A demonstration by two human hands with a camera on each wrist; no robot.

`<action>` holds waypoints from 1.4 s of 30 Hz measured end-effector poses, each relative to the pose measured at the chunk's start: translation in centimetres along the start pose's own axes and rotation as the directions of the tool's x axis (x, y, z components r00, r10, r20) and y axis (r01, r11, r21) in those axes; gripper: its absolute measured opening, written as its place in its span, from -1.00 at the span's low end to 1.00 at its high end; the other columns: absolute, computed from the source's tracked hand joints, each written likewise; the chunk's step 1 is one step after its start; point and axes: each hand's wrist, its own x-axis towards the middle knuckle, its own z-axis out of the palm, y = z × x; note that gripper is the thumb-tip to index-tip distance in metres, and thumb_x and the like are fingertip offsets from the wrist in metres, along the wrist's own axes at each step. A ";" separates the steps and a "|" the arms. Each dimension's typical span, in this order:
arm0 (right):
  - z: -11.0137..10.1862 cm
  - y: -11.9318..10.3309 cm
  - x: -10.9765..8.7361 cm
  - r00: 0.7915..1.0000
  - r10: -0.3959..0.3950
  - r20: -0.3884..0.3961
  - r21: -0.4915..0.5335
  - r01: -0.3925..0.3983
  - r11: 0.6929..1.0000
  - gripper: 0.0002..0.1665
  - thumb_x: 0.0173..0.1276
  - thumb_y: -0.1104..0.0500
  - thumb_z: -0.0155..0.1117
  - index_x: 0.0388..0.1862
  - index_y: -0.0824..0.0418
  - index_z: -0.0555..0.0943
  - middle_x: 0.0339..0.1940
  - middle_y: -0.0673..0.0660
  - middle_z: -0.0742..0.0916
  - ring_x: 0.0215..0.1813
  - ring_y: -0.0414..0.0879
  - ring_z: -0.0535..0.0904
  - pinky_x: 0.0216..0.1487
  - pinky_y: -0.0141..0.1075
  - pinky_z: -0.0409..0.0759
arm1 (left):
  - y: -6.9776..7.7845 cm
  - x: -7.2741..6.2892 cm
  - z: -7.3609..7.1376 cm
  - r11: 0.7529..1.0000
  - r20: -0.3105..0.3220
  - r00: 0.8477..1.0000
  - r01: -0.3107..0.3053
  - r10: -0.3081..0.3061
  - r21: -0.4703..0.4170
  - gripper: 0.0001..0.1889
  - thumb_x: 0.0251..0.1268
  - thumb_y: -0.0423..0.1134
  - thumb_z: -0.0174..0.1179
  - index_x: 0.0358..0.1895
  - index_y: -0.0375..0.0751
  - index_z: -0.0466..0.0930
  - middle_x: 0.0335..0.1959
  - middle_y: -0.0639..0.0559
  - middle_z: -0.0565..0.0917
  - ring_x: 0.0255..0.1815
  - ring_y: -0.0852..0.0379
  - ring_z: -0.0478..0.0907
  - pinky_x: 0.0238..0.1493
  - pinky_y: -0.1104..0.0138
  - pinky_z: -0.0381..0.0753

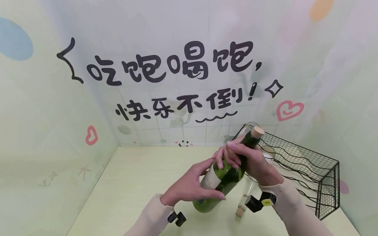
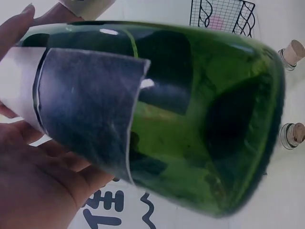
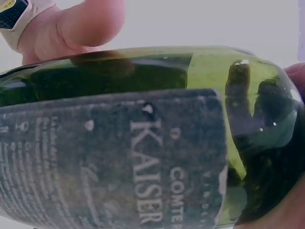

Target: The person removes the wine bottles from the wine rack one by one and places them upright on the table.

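A green glass wine bottle [image 1: 228, 177] is held tilted above the table, its base low to the left and its neck up to the right. A pale cork [image 1: 257, 131] stands in its mouth. My right hand [image 1: 261, 165] grips the bottle around the neck and shoulder. Lower down, my left hand [image 1: 187, 183] holds the body, thumb on the near side and fingers behind. The left wrist view shows a dark label [image 2: 90, 105] and a bare green base end. Lettering including "KAISER" is on the label [image 3: 147, 176] in the right wrist view.
A black wire rack [image 1: 329, 177] with wavy rungs stands on the right. A clear corked bottle [image 1: 243, 200] lies beside it, partly behind my right arm. Two corked clear bottle necks [image 2: 289, 53] show in the left wrist view. Printed walls enclose the pale table [image 1: 133, 183].
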 end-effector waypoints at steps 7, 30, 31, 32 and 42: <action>0.2 0.6 0.0 0.999 0.050 -0.002 0.013 -0.050 0.999 -0.53 0.46 0.41 -0.24 -0.72 0.25 0.19 -0.78 0.19 0.30 -0.38 0.00 0.68 0.06 -0.16 0.59 | 0.1 -0.1 0.4 0.997 0.009 0.998 0.070 -0.070 -0.036 -0.08 0.13 -0.12 0.56 0.52 0.30 0.22 0.25 0.18 0.63 0.11 0.24 0.63 0.14 0.33 0.66; 0.1 1.0 -1.4 0.959 0.234 -0.163 -0.418 -0.282 0.864 -0.60 0.42 0.28 0.27 0.22 0.21 0.57 0.24 0.13 0.73 0.32 0.14 0.63 0.37 -0.02 0.57 | -1.3 -2.1 -0.1 0.987 -0.070 0.984 0.161 -0.162 -0.023 -0.31 0.10 -0.09 0.56 0.32 0.21 0.45 0.08 0.21 0.70 0.03 0.17 0.65 0.10 0.25 0.63; 0.0 1.0 -1.5 0.958 0.232 -0.166 -0.454 -0.283 0.845 -0.54 0.41 0.26 0.29 0.28 0.15 0.55 0.27 0.09 0.71 0.32 0.11 0.62 0.38 -0.02 0.57 | -1.3 -2.3 -0.2 0.986 -0.074 0.983 0.166 -0.168 -0.028 -0.31 0.10 -0.10 0.56 0.32 0.23 0.45 0.08 0.21 0.70 0.04 0.16 0.65 0.10 0.25 0.62; -0.1 1.0 -1.6 0.958 0.232 -0.166 -0.488 -0.285 0.825 -0.49 0.41 0.24 0.30 0.33 0.10 0.53 0.30 0.06 0.69 0.33 0.09 0.62 0.39 0.00 0.55 | -1.3 -2.4 -0.4 0.985 -0.077 0.982 0.170 -0.172 -0.032 -0.31 0.10 -0.11 0.56 0.32 0.25 0.45 0.08 0.20 0.70 0.04 0.15 0.65 0.10 0.24 0.62; -1.2 1.6 -3.3 0.954 0.226 -0.198 -0.677 -0.300 0.672 -0.23 0.37 0.14 0.41 0.51 -0.13 0.37 0.43 -0.08 0.57 0.44 -0.03 0.50 0.46 0.11 0.47 | -1.9 -3.2 -1.9 0.981 -0.152 0.970 0.180 -0.188 -0.069 -0.29 0.11 -0.18 0.55 0.35 0.25 0.46 0.10 0.15 0.69 0.06 0.08 0.66 0.12 0.15 0.60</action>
